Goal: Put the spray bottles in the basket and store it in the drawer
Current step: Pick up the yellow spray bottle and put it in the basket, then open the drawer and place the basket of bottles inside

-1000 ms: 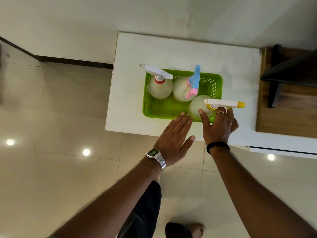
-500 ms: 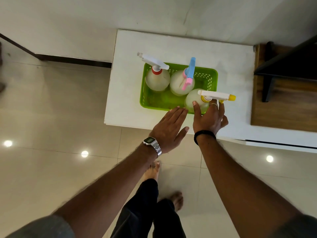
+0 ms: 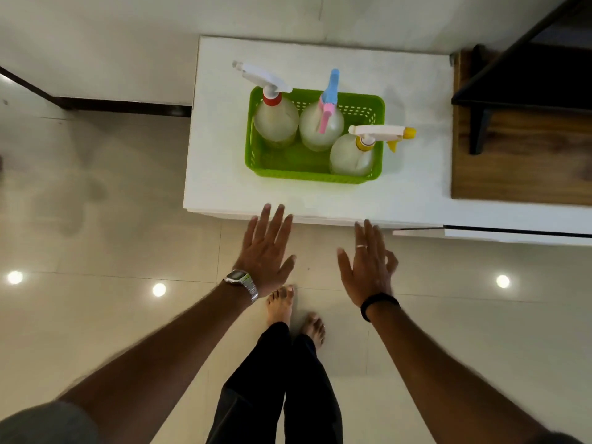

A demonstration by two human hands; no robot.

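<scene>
My left hand [image 3: 264,251] hangs flat and spread, fingers straight, holding nothing; a watch [image 3: 241,280] sits on its wrist. Its fingertips reach just over the near edge of the white worktop [image 3: 221,155], though I cannot tell if they touch it. Beyond that hand, well apart from it, stands the green basket [image 3: 288,173] on the worktop. Inside it, from my left: the red-collared bottle [image 3: 275,121] at the far left corner, upright, its white nozzle pointing away to the left; the blue-and-pink bottle [image 3: 321,123] just beside it, touching or nearly so; then the yellow-tipped bottle [image 3: 352,153] at the near right corner, its nozzle sticking out over the basket's right wall. My right hand [image 3: 368,267] floats below the worktop edge, over the floor, fingers loosely spread and empty, a ring on one finger and a black band [image 3: 379,304] at the wrist. Past that hand, to the right, lies a wooden surface [image 3: 519,161].
</scene>
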